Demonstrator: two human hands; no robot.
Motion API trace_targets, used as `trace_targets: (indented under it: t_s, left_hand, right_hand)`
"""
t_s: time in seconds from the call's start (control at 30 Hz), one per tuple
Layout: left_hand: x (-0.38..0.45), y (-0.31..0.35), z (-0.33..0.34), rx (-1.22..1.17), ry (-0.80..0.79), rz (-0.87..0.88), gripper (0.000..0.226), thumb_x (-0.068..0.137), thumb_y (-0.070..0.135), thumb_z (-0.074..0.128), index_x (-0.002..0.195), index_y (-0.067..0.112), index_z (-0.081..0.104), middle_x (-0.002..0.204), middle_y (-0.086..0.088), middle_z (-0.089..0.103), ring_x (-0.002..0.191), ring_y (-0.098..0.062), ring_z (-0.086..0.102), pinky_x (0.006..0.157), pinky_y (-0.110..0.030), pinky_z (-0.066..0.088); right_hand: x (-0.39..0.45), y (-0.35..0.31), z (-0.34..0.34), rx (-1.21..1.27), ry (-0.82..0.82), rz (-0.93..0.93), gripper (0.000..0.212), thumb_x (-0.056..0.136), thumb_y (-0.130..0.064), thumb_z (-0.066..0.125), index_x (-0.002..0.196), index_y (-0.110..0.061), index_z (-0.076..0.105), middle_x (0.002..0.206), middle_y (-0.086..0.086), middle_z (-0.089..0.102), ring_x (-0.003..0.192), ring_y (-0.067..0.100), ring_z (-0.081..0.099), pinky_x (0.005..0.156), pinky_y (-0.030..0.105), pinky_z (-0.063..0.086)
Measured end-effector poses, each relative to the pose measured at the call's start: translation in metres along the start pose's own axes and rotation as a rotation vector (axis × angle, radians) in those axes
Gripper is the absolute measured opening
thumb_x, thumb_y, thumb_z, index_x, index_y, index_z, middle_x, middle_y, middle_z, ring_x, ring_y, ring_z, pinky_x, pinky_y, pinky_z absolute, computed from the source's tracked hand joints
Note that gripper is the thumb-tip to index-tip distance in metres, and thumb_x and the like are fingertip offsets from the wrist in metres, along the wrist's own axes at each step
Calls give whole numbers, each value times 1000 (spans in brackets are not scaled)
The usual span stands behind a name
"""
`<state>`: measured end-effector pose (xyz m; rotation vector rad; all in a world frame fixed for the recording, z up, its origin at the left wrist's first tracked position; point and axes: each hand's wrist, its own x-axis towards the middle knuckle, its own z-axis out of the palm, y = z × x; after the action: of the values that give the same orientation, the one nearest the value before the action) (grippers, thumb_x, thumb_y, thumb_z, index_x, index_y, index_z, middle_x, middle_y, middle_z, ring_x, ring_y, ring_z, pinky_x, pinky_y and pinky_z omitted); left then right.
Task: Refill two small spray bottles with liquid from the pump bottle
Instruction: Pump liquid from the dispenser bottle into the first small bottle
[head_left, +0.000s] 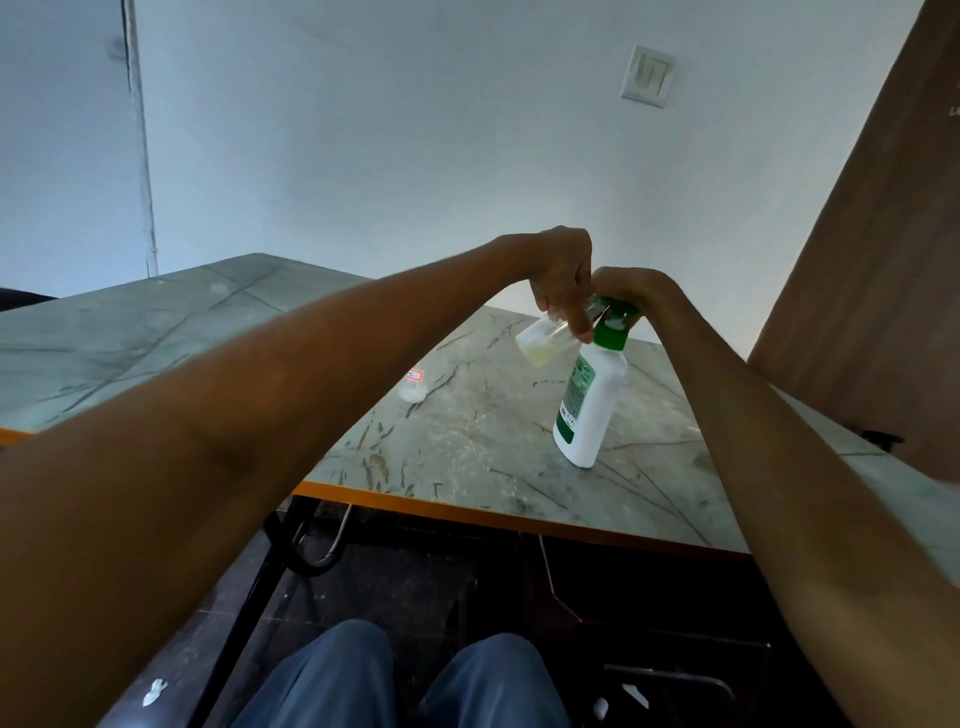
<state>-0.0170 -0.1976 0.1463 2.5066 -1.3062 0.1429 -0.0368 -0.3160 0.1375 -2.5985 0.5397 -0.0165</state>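
Knees (395, 680) in blue sit below the bench (467, 441). Left hand (563, 275) grips a tilted small bottle (545, 343) at the pump bottle (592, 405) spout; right hand (631, 288) clasps the green pump top.

I see a matt marble-patterned worktop (467, 431), a smooth opaque white plastic pump bottle (592, 410) with glossy green cap, and a clear plastic spray bottle (545, 343).

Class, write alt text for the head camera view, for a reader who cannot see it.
A person's left hand holds a small clear bottle tilted at the green pump top of a white pump bottle, which the right hand grips. The pump bottle stands on a grey marbled table; another small clear bottle sits further left.
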Motion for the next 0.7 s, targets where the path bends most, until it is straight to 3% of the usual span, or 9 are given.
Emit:
trace_targets:
  t_s: [0.17, 0.33, 0.5, 0.7]
  left_hand:
    - [3, 1, -1, 9, 2, 4, 46, 61, 39, 83, 91, 6, 73, 78, -4, 69, 39, 0, 54, 70, -20, 53]
    - [3, 0, 3, 30, -26, 8, 43, 61, 37, 84, 90, 7, 74, 73, -2, 68, 41, 0, 55, 75, -22, 54]
    - [4, -1, 2, 55, -31, 6, 45, 59, 42, 83, 89, 9, 75, 71, 1, 68, 37, 3, 53, 65, -14, 47]
    - [4, 1, -2, 13, -17, -12, 47, 60, 38, 84, 93, 5, 74, 74, -2, 68, 36, 3, 54, 60, -13, 50]
  right_hand:
    - [-1, 2, -2, 40, -1, 14, 17, 94, -15, 50, 105, -2, 47, 111, 19, 53, 97, 29, 53, 72, 36, 49]
    - [0, 8, 6, -16, 40, -2, 37, 93, -17, 53, 125, 1, 48, 129, 22, 52, 117, 34, 52, 102, 42, 43]
    - [0, 6, 4, 30, 6, 20, 41, 95, -20, 50, 129, 1, 44, 131, 22, 50, 110, 33, 52, 88, 39, 45]
    - [-5, 2, 1, 52, -3, 15, 29, 94, -19, 50, 117, -2, 48, 129, 21, 52, 102, 30, 52, 95, 42, 45]
